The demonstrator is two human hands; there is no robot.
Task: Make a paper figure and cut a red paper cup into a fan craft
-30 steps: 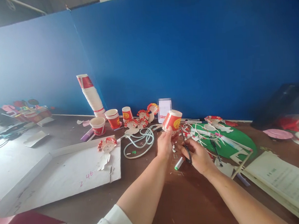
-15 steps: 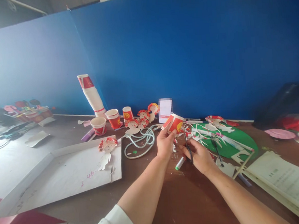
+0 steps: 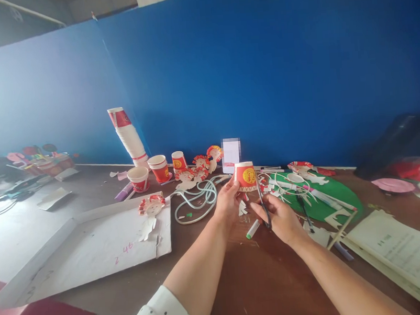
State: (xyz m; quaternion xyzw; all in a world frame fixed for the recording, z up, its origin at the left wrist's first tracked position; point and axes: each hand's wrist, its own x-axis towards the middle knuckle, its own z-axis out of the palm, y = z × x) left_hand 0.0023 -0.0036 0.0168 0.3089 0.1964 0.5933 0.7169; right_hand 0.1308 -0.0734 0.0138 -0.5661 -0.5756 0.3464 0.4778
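Note:
My left hand (image 3: pixel 228 203) grips a small red paper cup (image 3: pixel 245 176) with a yellow emblem, held upright above the brown table (image 3: pixel 262 288). Just to its right, my right hand (image 3: pixel 279 218) is closed on thin black scissors (image 3: pixel 262 202), whose blades point up beside the cup. A green-capped marker (image 3: pixel 252 229) lies on the table between my hands, among small paper scraps.
A tall leaning stack of cups (image 3: pixel 128 136) and single red cups (image 3: pixel 159 167) stand at the blue wall. A white cable (image 3: pixel 197 199), a white board (image 3: pixel 94 245) with a cut-out figure (image 3: pixel 149 207), green paper (image 3: pixel 320 197) with pens, and printed sheets (image 3: pixel 400 254) surround my hands.
My left hand has turned the cup from tilted to upright and lowered it slightly. My right hand with the scissors has stayed almost in place.

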